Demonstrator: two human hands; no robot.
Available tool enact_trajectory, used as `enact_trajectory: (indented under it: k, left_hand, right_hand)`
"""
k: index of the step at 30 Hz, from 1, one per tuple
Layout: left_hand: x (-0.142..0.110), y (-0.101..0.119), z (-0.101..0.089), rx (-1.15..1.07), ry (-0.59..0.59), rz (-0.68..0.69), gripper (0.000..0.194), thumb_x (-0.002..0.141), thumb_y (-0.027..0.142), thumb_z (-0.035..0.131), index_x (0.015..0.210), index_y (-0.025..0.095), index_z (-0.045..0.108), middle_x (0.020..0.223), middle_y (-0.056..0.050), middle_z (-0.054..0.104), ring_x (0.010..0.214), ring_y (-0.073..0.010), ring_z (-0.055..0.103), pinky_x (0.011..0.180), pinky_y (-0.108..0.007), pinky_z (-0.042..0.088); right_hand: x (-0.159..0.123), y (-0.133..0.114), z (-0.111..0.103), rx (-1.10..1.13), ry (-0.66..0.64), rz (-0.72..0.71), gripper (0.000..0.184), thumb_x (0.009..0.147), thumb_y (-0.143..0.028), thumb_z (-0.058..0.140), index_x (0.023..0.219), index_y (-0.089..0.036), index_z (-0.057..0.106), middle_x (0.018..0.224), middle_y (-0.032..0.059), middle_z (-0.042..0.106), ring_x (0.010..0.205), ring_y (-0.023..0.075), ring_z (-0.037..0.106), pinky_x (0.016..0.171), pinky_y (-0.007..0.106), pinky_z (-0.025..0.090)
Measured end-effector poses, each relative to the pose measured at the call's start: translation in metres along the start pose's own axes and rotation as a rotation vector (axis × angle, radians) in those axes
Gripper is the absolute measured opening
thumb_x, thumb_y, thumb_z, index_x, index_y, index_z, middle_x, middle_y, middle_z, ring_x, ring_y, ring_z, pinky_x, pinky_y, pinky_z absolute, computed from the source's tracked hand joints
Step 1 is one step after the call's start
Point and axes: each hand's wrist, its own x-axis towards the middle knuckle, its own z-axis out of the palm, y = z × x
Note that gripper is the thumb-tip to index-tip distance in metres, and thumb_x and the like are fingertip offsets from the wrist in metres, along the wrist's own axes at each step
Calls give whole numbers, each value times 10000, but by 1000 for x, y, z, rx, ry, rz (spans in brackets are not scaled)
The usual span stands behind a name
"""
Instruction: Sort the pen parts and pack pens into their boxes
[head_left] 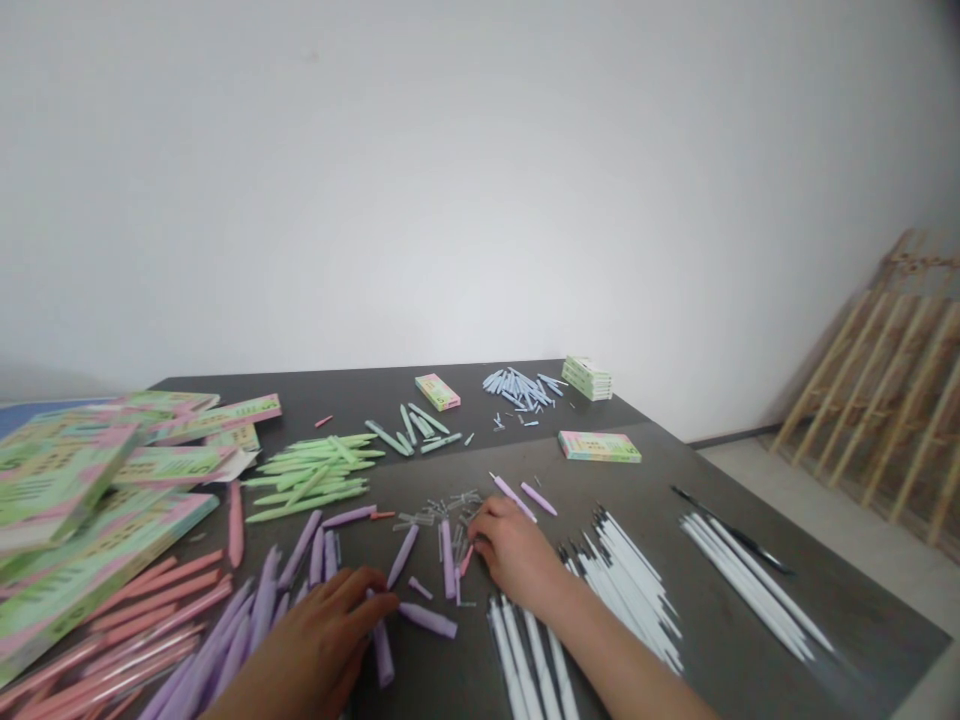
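Observation:
My left hand (pixel 339 625) is low over the table with its fingers curled. A purple pen barrel (pixel 383 655) sticks out from under its fingertips, pinched there. My right hand (pixel 514 550) reaches in among small clear plastic pieces (pixel 427 517), fingers bent and tips together; what they pinch is hidden. By its fingertips lie a small pink piece (pixel 466 562) and an upright-pointing purple barrel (pixel 448 560). Just beyond the hand rests a purple pen with a white tip (pixel 513 496). More purple barrels (pixel 247 625) are heaped left of my left hand.
Green barrels (pixel 315 475), pink barrels (pixel 150 640) and printed boxes (pixel 82 500) crowd the left. White refills (pixel 626 590) lie beside my right arm, others (pixel 750 585) further right near a black pen-like tool (pixel 731 528). Blue parts (pixel 521 388) and stacked boxes (pixel 587 378) stand at the back.

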Motion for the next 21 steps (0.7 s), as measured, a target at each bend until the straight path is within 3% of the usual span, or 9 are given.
enact_trajectory:
  k: [7,11,17,21]
  left_hand:
    - [0,0,-5,15,-2,9,591,674,-10,390,1089,352,603,1131,-8,607,1051,-194,554,917,-357,433]
    - [-1,-5,-2,-8,2,0,534,689,27,421,1074,344,612,1130,-13,606,1050,-201,553,920,-355,426]
    - [1,-5,0,17,-11,2,486,704,45,419,1018,345,636,1138,-15,606,1056,-214,551,910,-375,434]
    - [2,-1,-3,27,-25,-11,503,691,36,422,1021,344,643,1132,-18,615,1056,-215,556,916,-377,433]
  right_hand:
    - [0,-1,1,-31,-21,37,100,768,-161,553,802,-189,644,883,34,615,907,165,541,787,223,372]
    - [-2,-2,-9,-65,-23,86,90,758,-172,557,766,-184,646,834,40,634,832,161,570,725,222,383]
    - [-1,17,-40,-157,65,270,150,802,-231,502,835,-190,643,909,70,636,908,189,562,762,257,379]
    - [0,34,-43,-211,24,416,139,765,-206,525,750,-177,660,815,103,667,803,229,619,679,293,412]
